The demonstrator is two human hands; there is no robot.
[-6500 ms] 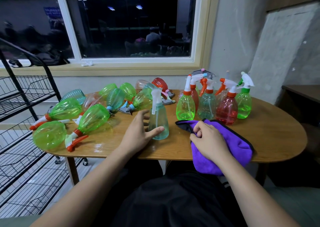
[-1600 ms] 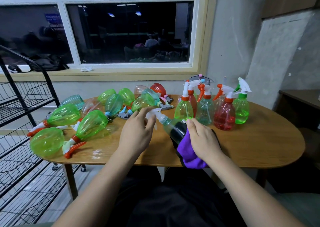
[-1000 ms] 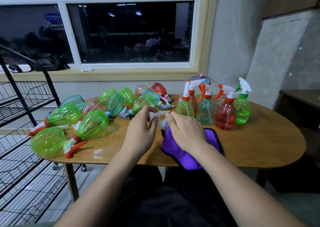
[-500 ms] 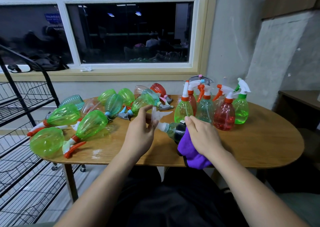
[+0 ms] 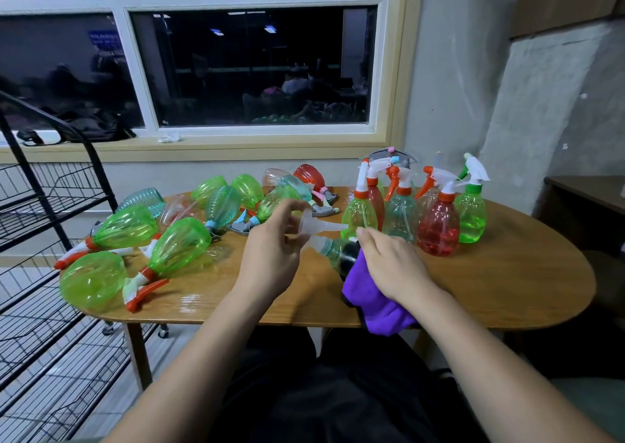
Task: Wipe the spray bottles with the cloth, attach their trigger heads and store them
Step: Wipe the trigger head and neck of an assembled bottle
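Your right hand (image 5: pixel 394 266) presses the purple cloth (image 5: pixel 375 298) around the pale bottle (image 5: pixel 333 251); your left hand (image 5: pixel 270 256) pinches its trigger head (image 5: pixel 316 227). Left of it, many bottles (image 5: pixel 176 243) lie unwiped; the rack (image 5: pixel 44 205) holds none.

Glossy wooden table (image 5: pixel 490 283), translucent plastic bottles (image 5: pixel 176 243), soft purple cloth (image 5: pixel 375 297).

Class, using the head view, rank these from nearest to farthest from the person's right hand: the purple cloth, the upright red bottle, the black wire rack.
1. Purple cloth: under the right hand, touching it.
2. Red bottle: upright, just beyond the hand, slightly right.
3. Wire rack: far left, beside the table.
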